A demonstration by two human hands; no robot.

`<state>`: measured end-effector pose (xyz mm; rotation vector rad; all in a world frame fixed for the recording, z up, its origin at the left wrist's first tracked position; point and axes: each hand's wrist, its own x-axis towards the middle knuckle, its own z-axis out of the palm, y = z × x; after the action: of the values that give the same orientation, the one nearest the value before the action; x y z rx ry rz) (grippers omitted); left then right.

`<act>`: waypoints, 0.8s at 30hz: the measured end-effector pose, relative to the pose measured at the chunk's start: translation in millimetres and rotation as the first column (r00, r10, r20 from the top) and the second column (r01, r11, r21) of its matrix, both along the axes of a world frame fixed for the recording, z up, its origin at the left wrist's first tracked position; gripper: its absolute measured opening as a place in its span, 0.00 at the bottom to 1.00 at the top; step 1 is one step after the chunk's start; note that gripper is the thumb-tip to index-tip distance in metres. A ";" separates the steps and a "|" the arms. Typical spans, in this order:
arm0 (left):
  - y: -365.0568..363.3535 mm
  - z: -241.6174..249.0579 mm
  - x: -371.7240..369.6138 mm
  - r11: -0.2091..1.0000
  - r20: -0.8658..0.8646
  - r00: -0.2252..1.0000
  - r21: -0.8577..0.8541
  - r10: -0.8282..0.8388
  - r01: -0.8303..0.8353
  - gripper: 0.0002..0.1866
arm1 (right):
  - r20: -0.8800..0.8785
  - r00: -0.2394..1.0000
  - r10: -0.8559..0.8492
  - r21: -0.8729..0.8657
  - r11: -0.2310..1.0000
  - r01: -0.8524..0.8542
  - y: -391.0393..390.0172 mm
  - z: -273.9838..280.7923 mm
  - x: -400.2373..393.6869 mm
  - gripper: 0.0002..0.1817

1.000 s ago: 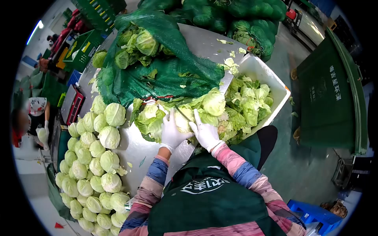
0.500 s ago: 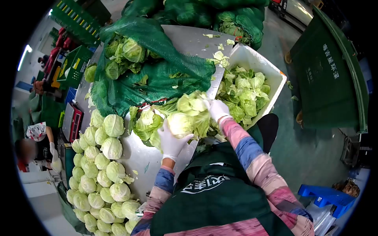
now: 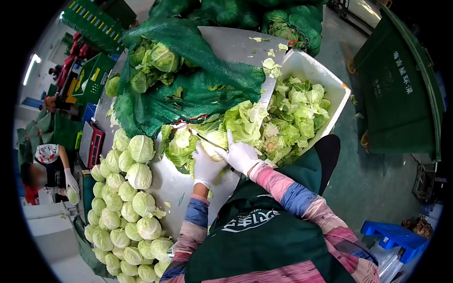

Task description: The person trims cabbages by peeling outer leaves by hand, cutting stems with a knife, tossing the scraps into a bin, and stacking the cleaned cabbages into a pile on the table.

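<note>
A pale, stripped cabbage (image 3: 212, 144) is steadied by my left hand (image 3: 207, 166), white-gloved, its fingers curled round the near side. My right hand (image 3: 242, 153), gloved too, grips a knife whose thin, dark blade (image 3: 211, 141) crosses over that cabbage; the handle is hidden in the palm. Loose outer leaves (image 3: 244, 121) lie just beyond my right hand. Left of the held cabbage is another leafy cabbage (image 3: 180, 147) on the metal table (image 3: 177, 198).
Trimmed cabbages (image 3: 139, 176) are piled at the left. A green mesh sack (image 3: 203, 89) holding cabbages lies behind. At the right stands a white box (image 3: 337, 96) of leaves, with a green bin (image 3: 401, 94) beyond. A co-worker (image 3: 52, 165) is at far left.
My right hand has left the outer leaves and come to the cabbage with a knife now visible. Leaves have come away from the head. My left hand stays on the cabbage.
</note>
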<state>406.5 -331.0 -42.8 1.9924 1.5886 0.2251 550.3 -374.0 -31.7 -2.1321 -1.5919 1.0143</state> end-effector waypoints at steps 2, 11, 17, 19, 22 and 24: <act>0.1 3.3 5.0 0.998 -0.020 0.999 -0.041 0.045 -0.046 0.63 | 0.025 0.999 -0.033 0.046 0.998 0.032 1.8 -9.9 1.0 0.43; 1.7 -12.4 -9.7 0.995 0.110 0.994 0.101 -0.012 0.001 0.60 | 0.056 0.972 -0.227 0.131 0.967 0.218 13.4 -38.6 22.8 0.26; 17.8 -11.0 -47.4 0.802 0.563 0.681 -0.594 0.468 -0.060 0.46 | 0.208 0.940 -0.270 0.124 0.961 0.249 7.5 -99.9 52.9 0.18; 12.7 -29.9 -68.4 0.764 0.593 0.604 -0.644 0.533 -0.042 0.41 | 0.271 0.902 -0.336 0.075 0.942 0.328 10.7 -104.0 75.4 0.21; 0.6 -49.3 -77.1 0.502 0.536 0.233 -0.843 0.811 0.191 0.39 | 0.232 0.861 -0.452 0.102 0.892 0.441 3.4 -69.3 98.1 0.38; -8.9 -44.4 -61.8 0.519 0.552 0.206 -0.832 0.808 0.194 0.39 | -0.017 0.926 -0.377 0.074 0.923 0.377 2.0 -10.3 72.9 0.48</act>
<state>344.7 -339.9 -87.2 0.3585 0.9111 0.6417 623.2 -372.0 -42.0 -2.2626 -1.1310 0.8138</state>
